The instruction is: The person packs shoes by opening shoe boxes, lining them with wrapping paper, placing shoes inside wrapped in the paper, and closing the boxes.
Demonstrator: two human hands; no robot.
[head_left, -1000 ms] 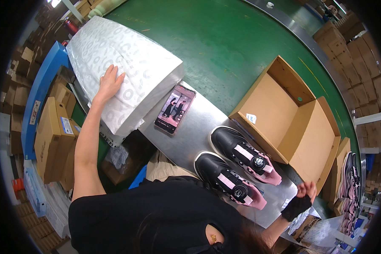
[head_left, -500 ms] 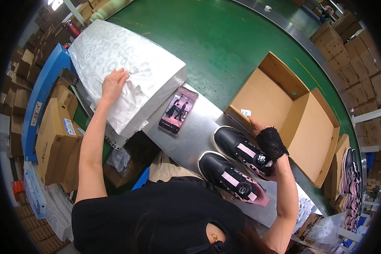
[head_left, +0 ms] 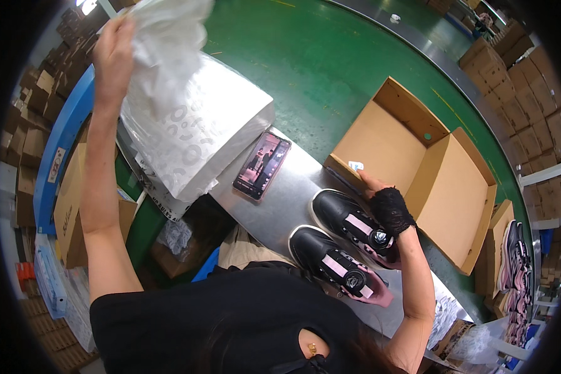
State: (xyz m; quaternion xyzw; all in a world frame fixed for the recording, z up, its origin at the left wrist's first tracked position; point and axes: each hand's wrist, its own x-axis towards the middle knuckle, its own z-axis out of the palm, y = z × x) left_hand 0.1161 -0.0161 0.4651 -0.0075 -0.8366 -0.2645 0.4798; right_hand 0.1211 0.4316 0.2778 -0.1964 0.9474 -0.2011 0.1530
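My left hand (head_left: 113, 56) is raised at the upper left, fingers closed on a thin white sheet of tissue paper (head_left: 168, 47). The sheet is lifted and blurred by motion. Beneath it lies a stack of printed white tissue paper (head_left: 215, 100). At the right, my right hand (head_left: 383, 198), in a black lace cuff, grips the near edge of an open cardboard shoebox (head_left: 380, 140); some fingers are hidden. Two black and pink sneakers, a farther sneaker (head_left: 346, 215) and a nearer sneaker (head_left: 321, 249), stand side by side close to that hand.
A phone (head_left: 262, 165) with a lit screen rests on the metal bench (head_left: 230, 209) between paper stack and sneakers. Closed shoeboxes (head_left: 75, 212) and a blue frame (head_left: 50, 156) stand at the left. More shoes (head_left: 517, 262) line the right side, with stacked cartons (head_left: 530, 93) beyond.
My left hand has risen away from the stack toward the upper left, pulling up a sheet of tissue paper. The shoebox and my right hand have shifted slightly left.
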